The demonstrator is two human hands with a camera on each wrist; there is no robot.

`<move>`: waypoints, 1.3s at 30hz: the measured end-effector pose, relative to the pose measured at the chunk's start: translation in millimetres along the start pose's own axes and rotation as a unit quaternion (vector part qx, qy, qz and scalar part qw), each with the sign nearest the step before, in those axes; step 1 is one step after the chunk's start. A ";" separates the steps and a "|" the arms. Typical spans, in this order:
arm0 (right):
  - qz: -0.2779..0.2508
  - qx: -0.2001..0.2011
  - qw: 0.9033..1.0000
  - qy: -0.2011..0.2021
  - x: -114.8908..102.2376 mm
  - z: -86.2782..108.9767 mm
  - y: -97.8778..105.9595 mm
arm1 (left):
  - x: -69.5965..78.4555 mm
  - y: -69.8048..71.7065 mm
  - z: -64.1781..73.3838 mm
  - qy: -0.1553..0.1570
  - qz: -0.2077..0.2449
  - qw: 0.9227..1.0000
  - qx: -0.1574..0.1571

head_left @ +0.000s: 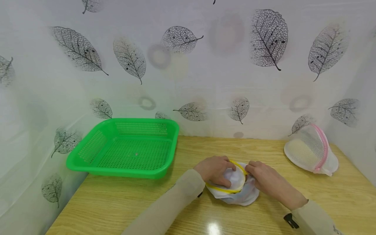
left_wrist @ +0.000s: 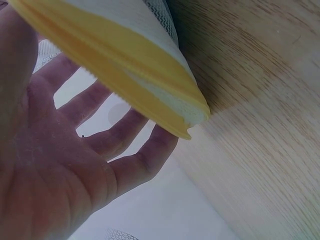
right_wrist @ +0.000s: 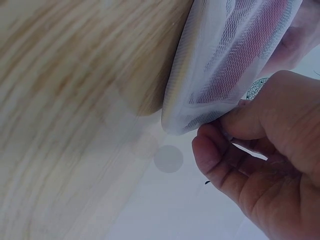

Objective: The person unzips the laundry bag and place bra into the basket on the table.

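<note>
A white mesh laundry bag [head_left: 245,196] with a yellow zip band [head_left: 223,190] lies on the table between the two hands. My left hand [head_left: 216,170] grips it from the left, thumb and fingers spread across its yellow-rimmed top. In the left wrist view, curled fingers [left_wrist: 152,155] reach behind the yellow band, which shows a narrow gap near its end. At the bag's right side, my right hand [head_left: 265,179] pinches the edge. The right wrist view shows thumb and forefinger on the white mesh [right_wrist: 220,85], with something reddish behind it.
A green plastic basket [head_left: 123,172] with perforated walls stands at the left. Another mesh laundry bag [head_left: 305,151], with pink trim, sits at the far right of the wooden table [head_left: 323,199]. A leaf-printed white sheet [head_left: 211,81] hangs behind.
</note>
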State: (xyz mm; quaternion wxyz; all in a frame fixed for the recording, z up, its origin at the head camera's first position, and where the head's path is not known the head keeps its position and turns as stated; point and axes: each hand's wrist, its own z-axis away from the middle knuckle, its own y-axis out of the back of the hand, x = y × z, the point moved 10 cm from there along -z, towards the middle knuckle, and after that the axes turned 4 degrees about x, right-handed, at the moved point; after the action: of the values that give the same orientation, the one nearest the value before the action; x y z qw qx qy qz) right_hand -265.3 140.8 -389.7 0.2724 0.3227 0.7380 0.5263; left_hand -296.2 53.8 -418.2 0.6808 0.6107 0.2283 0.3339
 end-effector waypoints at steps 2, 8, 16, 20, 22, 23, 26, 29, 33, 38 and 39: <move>0.000 0.001 1.000 0.001 -0.3 -0.2 0.3 | -0.3 0.0 -0.3 -0.001 0.001 1.000 0.001; -0.004 0.001 1.000 0.003 -0.9 -1.2 0.7 | -1.2 0.0 -1.5 -0.002 0.000 1.000 0.003; -0.004 -0.002 1.000 0.002 -1.1 -0.8 0.9 | -2.0 1.4 -1.3 0.003 0.005 1.000 0.000; -0.003 -0.001 1.000 0.003 -1.4 0.3 1.0 | -1.1 1.1 -0.7 0.004 0.010 1.000 -0.005; -0.005 0.000 1.000 0.004 -1.5 0.7 1.0 | -1.0 0.9 -0.6 0.006 0.011 1.000 -0.008; -0.005 0.002 1.000 0.005 -1.9 0.8 1.2 | -1.0 0.6 -0.6 0.007 0.011 1.000 -0.009; -0.007 0.005 1.000 0.008 -2.6 1.1 1.8 | -1.1 0.2 -1.1 0.009 0.011 1.000 -0.010; -0.007 0.007 1.000 0.012 -3.5 1.3 2.6 | -1.0 0.8 -1.2 0.008 0.011 1.000 -0.010; -0.012 0.003 1.000 0.015 -4.1 1.5 2.3 | -2.0 0.3 -1.4 0.010 0.007 1.000 -0.010; -0.020 -0.006 1.000 0.013 -4.0 1.9 0.8 | -2.5 -1.2 -1.5 0.012 0.007 1.000 -0.011; -0.020 -0.007 1.000 0.013 -4.1 2.0 0.7 | -2.5 -1.2 -1.3 0.012 0.008 1.000 -0.011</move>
State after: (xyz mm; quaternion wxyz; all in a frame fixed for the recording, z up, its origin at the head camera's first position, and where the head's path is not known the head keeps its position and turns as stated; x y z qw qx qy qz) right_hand -261.0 139.0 -389.4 0.2752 0.2993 0.7441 0.5300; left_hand -298.7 52.9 -419.8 0.6820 0.6010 0.2278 0.3490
